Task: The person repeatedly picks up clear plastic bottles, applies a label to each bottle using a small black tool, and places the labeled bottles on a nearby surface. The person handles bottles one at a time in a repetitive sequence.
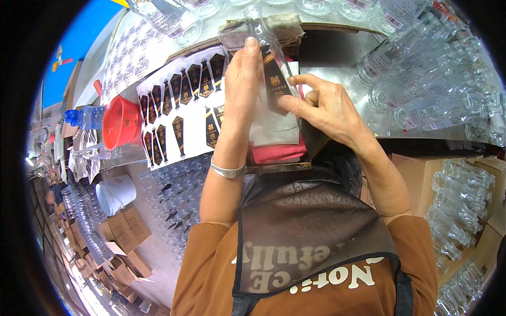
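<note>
A clear glass bottle [256, 27] lies on its side with its neck pointing away from me. It rests on a cloth-padded stand, its base over a red cloth [279, 151]. A black label [274, 75] with gold marks sits along its upper face. My left hand [243, 84] is closed along the bottle's left side, its thumb reaching up toward the shoulder. From the right, my right hand [331, 107] has its thumb on the label's lower edge and its forefinger bent at the bottle's right side. Its other fingers are curled.
A sheet of black labels [182, 105] lies at the left, with a red plastic scoop [122, 124] beside it. Behind the bottle is a rolled grey cloth [287, 29]. Several clear bottles [421, 79] cover the right of the metal table. Boxed bottles [456, 200] stand low at the right.
</note>
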Action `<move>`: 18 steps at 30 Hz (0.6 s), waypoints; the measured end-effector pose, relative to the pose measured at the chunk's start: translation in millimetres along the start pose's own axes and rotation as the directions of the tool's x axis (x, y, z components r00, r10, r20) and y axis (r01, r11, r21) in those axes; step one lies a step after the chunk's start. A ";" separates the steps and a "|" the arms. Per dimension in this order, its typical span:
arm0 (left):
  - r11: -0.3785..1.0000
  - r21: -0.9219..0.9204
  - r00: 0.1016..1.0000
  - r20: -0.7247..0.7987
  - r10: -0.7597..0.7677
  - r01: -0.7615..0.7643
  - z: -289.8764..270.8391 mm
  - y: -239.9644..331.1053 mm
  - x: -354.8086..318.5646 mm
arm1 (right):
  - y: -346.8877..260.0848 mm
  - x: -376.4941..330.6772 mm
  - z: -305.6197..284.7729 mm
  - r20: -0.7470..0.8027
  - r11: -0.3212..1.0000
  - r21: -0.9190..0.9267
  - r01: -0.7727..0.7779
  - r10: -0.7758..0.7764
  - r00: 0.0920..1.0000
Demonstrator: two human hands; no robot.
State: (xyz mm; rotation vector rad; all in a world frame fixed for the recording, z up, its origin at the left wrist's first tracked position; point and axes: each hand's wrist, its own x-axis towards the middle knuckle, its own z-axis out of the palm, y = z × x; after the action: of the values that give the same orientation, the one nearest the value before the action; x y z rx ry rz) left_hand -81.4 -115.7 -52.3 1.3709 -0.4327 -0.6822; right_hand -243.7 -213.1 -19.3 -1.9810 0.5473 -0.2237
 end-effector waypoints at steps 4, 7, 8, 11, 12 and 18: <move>0.977 0.206 0.997 -0.029 0.065 -0.058 6.5 3.8 4.3 | -0.1 0.0 -0.3 0.014 1.000 0.005 -0.013 0.013 1.000; 0.977 0.196 0.993 -0.060 0.098 -0.085 11.7 6.0 0.6 | 0.1 -0.3 -0.3 0.009 1.000 -0.004 -0.006 0.006 1.000; 0.974 0.212 0.993 -0.062 0.099 -0.084 10.9 5.9 0.9 | 0.0 -0.5 -0.3 0.004 1.000 -0.011 -0.001 0.001 1.000; 0.965 0.250 0.992 -0.073 0.103 -0.082 11.4 6.8 0.3 | 1.9 0.1 1.0 0.008 1.000 -0.013 -0.005 0.005 1.000; 0.962 0.260 0.991 -0.078 0.105 -0.081 11.6 7.2 0.0 | 1.1 0.3 0.5 0.011 1.000 -0.014 -0.006 0.006 1.000; 0.984 -0.165 0.997 -0.016 -0.073 0.069 17.4 22.1 -7.9 | 6.3 1.4 -1.0 -0.021 1.000 0.006 -0.026 0.026 0.999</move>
State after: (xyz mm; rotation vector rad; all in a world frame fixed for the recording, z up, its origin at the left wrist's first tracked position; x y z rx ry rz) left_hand -94.4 -122.1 -26.9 1.2410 -0.3043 -0.7445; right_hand -244.7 -216.9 -24.6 -1.9662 0.5849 -0.2294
